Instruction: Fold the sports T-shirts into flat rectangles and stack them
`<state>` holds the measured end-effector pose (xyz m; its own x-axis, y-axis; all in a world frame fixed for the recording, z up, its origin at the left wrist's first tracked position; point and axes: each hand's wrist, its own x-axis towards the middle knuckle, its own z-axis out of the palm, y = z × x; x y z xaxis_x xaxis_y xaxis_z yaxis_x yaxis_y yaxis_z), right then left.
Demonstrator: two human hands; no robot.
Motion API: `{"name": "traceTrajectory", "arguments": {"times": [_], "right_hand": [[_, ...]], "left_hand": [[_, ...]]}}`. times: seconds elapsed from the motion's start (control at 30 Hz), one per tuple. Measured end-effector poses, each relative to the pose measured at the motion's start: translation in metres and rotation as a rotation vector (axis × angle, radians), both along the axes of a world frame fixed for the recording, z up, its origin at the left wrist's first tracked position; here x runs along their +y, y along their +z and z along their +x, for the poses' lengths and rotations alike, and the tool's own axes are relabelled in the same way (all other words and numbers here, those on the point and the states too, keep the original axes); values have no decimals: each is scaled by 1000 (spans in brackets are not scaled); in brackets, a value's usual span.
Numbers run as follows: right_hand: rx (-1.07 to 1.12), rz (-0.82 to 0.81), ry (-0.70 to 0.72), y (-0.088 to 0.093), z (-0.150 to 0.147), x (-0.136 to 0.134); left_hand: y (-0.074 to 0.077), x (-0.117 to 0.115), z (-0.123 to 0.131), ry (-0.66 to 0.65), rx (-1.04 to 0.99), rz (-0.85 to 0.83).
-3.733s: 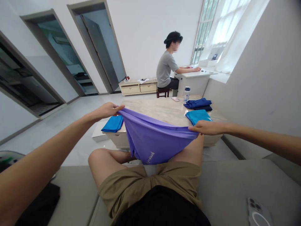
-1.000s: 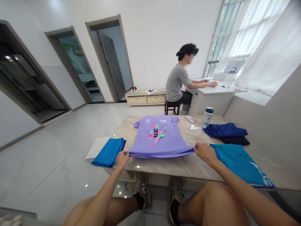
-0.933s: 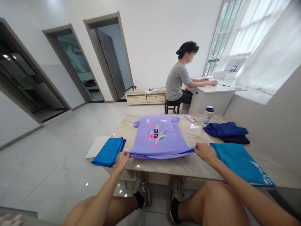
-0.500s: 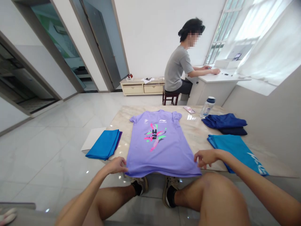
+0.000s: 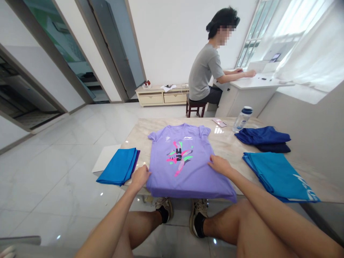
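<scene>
The purple shirt (image 5: 178, 157) lay on the table (image 5: 227, 147), its bottom passing the near edge. Your left hand (image 5: 141, 176) and right hand (image 5: 219, 165) touched its sides, grip narrow; whether pinching, I could not tell.

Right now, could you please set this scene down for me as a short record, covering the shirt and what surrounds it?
Shirt: light purple short-sleeved fabric T-shirt, spread with its multicoloured print up
Left-hand grip: fingers at the shirt's left edge; whether pinching, unclear
Right-hand grip: fingers on the shirt's right side; whether pinching, unclear
Surface: pale marbled table
Table, left: folded bright blue cloth
Table, right: folded teal cloth with white lettering, dark blue cloth, clear bottle with blue lid
Background: person in grey top, seated at white desk
</scene>
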<state>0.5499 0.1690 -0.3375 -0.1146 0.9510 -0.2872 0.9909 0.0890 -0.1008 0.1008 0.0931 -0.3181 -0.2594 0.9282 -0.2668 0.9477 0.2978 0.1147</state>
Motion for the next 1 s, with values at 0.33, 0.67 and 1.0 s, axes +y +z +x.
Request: {"name": "traceTrajectory", "arguments": {"times": [0.33,0.67,1.0], "right_hand": [[144,-9,-177,-15,26,14],[139,-3,-185,-6,3,12],[348,-9,-173,-16,39,16]], "left_hand": [[-16,11,-6,-29,-28,-23],[-8,16,6,-83,64,-76],[-2,-1,18,-20,69,-48]]}}
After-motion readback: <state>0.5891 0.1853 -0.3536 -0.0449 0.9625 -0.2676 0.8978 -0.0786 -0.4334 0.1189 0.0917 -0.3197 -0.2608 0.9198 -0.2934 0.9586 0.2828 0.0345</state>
